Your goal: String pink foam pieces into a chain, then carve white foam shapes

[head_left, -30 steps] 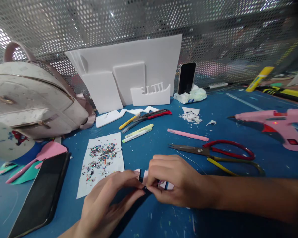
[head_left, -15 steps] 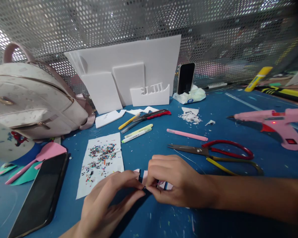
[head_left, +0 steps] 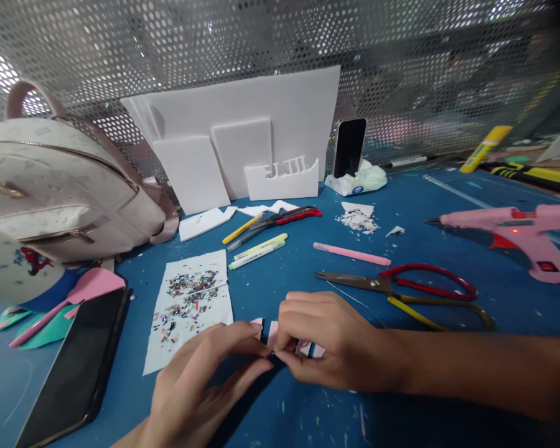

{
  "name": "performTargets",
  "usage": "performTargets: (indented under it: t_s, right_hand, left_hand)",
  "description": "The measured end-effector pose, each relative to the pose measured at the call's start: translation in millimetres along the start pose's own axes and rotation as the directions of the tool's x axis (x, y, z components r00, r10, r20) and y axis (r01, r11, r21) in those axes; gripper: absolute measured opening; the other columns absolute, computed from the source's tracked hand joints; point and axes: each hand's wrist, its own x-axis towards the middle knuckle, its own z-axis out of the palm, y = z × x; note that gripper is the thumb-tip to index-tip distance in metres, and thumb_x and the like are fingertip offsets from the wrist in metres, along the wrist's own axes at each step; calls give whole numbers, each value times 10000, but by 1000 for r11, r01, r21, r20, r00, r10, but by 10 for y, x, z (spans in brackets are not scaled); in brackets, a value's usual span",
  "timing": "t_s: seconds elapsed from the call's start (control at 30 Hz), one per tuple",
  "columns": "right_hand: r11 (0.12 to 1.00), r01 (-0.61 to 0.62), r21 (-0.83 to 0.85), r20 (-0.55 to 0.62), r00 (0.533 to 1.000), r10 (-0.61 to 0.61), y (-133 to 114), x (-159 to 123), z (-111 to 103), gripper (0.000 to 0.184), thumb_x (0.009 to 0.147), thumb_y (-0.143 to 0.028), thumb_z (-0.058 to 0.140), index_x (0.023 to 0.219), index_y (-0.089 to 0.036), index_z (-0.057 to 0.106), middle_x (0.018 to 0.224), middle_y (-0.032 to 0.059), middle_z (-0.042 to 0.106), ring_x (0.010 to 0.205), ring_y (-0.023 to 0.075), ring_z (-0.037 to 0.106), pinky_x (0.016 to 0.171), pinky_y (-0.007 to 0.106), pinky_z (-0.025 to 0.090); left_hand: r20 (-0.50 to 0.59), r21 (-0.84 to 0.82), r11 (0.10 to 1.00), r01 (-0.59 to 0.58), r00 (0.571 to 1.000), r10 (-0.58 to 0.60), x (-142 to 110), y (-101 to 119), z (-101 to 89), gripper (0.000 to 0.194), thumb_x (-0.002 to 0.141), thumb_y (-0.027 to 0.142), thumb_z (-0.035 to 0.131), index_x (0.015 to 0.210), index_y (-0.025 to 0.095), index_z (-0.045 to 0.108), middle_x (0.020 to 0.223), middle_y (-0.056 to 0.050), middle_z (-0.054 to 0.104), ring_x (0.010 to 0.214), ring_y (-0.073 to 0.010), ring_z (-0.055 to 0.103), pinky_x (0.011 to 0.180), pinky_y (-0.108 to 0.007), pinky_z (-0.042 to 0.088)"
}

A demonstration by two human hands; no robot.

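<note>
Low on the blue table (head_left: 284, 274), both of my hands pinch a small piece of pink-and-white craft foam (head_left: 271, 331). My left hand (head_left: 205, 379) reaches in from the bottom, its thumb and forefinger pressed on the piece's left end. My right hand (head_left: 322, 342) comes from the right with fingers curled over the piece, hiding most of it. A white paper sheet (head_left: 191, 308) strewn with coloured glitter bits lies just left of my hands.
Red-handled scissors (head_left: 401, 283), a pink stick (head_left: 352, 254), pens (head_left: 256, 249) and a cutter (head_left: 284, 218) lie beyond my hands. A pink glue gun (head_left: 518, 233) sits right, a dark phone (head_left: 74, 364) and pale backpack (head_left: 60, 186) left. White foam boards (head_left: 247, 143) and another phone (head_left: 349, 147) lean on the mesh wall.
</note>
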Motion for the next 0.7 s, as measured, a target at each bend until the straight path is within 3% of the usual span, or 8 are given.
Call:
performTargets:
  t_s: [0.37, 0.7]
  right_hand:
    - [999, 32, 16, 8, 999, -32, -8, -7, 5, 100, 848, -96, 607, 797, -174, 570, 726, -20, 563, 681, 119, 485, 620, 253, 360]
    - [999, 46, 18, 26, 999, -47, -2, -1, -18, 91, 868, -111, 593, 813, -180, 570, 726, -13, 566, 683, 129, 480, 621, 260, 360]
  left_hand:
    - [31, 25, 998, -51, 998, 50, 32, 14, -4, 196, 987, 281, 620, 1147, 173, 591, 843, -10, 773, 742, -105, 747, 729, -152, 612]
    - [74, 9, 1000, -9, 997, 8, -38, -18, -19, 254, 964, 239, 649, 1202, 192, 572, 902, -26, 770, 786, -135, 750, 742, -208, 633]
